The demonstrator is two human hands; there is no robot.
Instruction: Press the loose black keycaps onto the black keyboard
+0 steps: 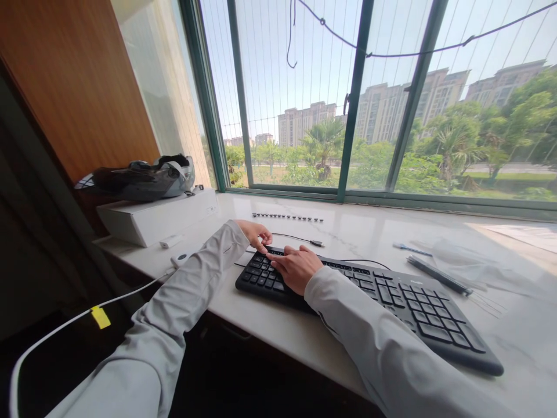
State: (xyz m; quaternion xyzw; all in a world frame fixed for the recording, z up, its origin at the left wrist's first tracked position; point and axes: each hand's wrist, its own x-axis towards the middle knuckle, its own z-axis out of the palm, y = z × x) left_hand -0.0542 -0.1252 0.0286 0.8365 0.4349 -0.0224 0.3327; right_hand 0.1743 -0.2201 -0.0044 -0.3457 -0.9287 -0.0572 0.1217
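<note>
A black keyboard [391, 299] lies at an angle on a pale marble sill [365, 229]. My left hand [256, 232] is at the keyboard's far left corner, with its fingers curled together in a pinch over the top row of keys. What they hold, if anything, is too small to see. My right hand [296, 268] lies across the left block of keys. Its fingers are stretched out towards the left hand, almost touching it. Both arms are in light grey sleeves.
A row of several small dark pieces [287, 217] lies near the window. A cable plug [317, 242], a pen [411, 249], a black rod [439, 276] and clear plastic [470, 261] lie behind the keyboard. Left: a white box [152, 219] under a dark bag [139, 177], and a white cable [65, 325].
</note>
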